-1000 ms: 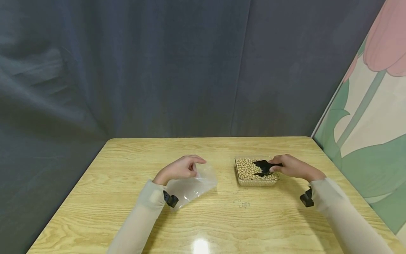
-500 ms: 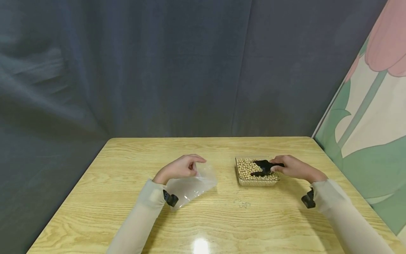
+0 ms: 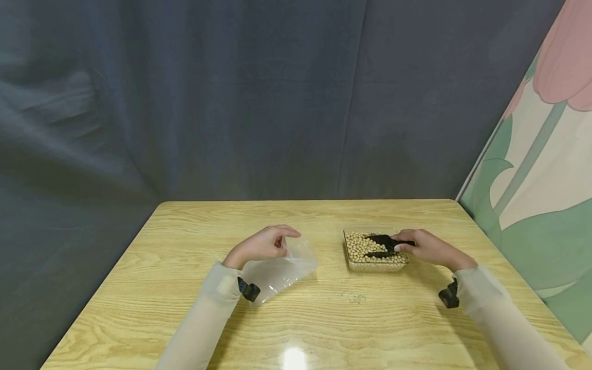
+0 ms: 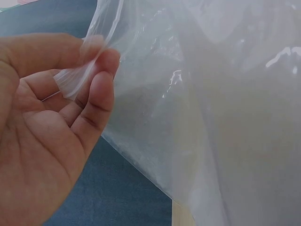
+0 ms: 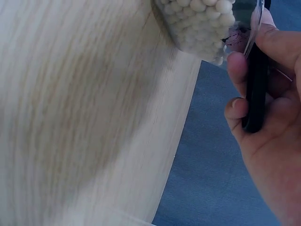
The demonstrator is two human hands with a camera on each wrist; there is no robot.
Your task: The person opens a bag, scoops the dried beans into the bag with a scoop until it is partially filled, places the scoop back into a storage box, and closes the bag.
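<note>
A clear plastic zip bag [image 3: 283, 272] hangs from my left hand [image 3: 263, 244], which pinches its top edge between thumb and fingers. In the left wrist view the bag [image 4: 155, 103] spreads away to the right, its zip strip by the fingertips. My right hand [image 3: 430, 247] grips the handle of a black scoop [image 3: 385, 240]. The scoop's blade lies among round, pale yellow beans [image 3: 359, 246] in a clear rectangular container [image 3: 376, 266]. From the right wrist, the black handle [image 5: 256, 89] shows within the curled fingers, beside the container's wall.
The wood-grain table [image 3: 185, 288] extends around both hands. Faint markings [image 3: 355, 297] show on its surface in front of the container. A dark curtain [image 3: 250, 103] hangs behind the table, and a flower-painted wall [image 3: 546, 205] stands on the right.
The scoop has shifted slightly within the beans, with its handle lower and a little to the right along with my right hand. My left hand and the bag have stayed put.
</note>
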